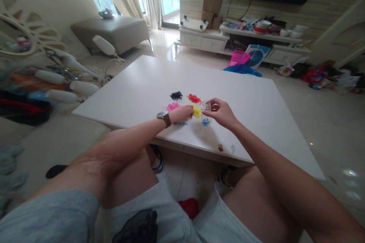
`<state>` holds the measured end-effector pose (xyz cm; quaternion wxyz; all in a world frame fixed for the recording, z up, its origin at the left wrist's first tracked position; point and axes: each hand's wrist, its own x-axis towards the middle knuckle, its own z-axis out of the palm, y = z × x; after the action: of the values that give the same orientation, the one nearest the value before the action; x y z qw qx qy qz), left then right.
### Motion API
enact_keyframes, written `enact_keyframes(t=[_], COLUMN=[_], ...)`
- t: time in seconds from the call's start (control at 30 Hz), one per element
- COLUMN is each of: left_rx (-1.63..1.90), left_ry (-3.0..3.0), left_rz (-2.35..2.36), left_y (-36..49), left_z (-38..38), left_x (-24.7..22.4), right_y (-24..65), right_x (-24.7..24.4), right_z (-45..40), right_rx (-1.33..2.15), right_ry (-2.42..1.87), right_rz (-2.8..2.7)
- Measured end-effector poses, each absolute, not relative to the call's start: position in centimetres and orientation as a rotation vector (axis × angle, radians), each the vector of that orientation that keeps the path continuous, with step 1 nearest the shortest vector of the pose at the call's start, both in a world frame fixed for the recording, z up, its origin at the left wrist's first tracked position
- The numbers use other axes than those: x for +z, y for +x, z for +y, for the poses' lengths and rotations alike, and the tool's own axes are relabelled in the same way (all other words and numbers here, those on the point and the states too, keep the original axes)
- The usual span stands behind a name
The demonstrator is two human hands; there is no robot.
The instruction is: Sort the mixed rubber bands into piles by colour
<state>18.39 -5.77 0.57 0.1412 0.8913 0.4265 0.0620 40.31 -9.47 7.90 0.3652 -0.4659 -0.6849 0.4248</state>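
On the white table (242, 102) lie small piles of thin strips: black (176, 95), red (194, 98), pink (172, 106) and yellow (196, 111). Blue strips (180, 123) lie below my left hand (182, 113), whose fingers are closed beside the yellow pile; what they hold, if anything, is too small to name. My right hand (219, 111) grips a clear jar (205, 105) by its upper part. Blue strips (206, 122) show inside the jar's lower part.
Near the table's front edge lie a small yellow and dark figure (220, 147) and a small clear piece (233, 149). Beyond the table stand a pink basket (238, 57) and a blue object (242, 70). A lamp with white shades (104, 45) is at the left.
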Motion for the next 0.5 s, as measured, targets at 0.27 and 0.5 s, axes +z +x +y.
enact_keyframes(t=[0.27, 0.5], left_rx=[-0.006, -0.029], left_ry=[2.437, 2.487], left_rz=[1.250, 1.173], left_y=[14.6, 13.9], left_z=[-4.4, -5.7], left_x=[3.4, 2.8], right_y=[40.4, 40.2], right_x=[8.0, 8.2], right_z=[-9.5, -9.6], right_rx=[1.065, 1.073], right_ry=[-1.200, -1.197], right_rz=[-1.781, -1.787])
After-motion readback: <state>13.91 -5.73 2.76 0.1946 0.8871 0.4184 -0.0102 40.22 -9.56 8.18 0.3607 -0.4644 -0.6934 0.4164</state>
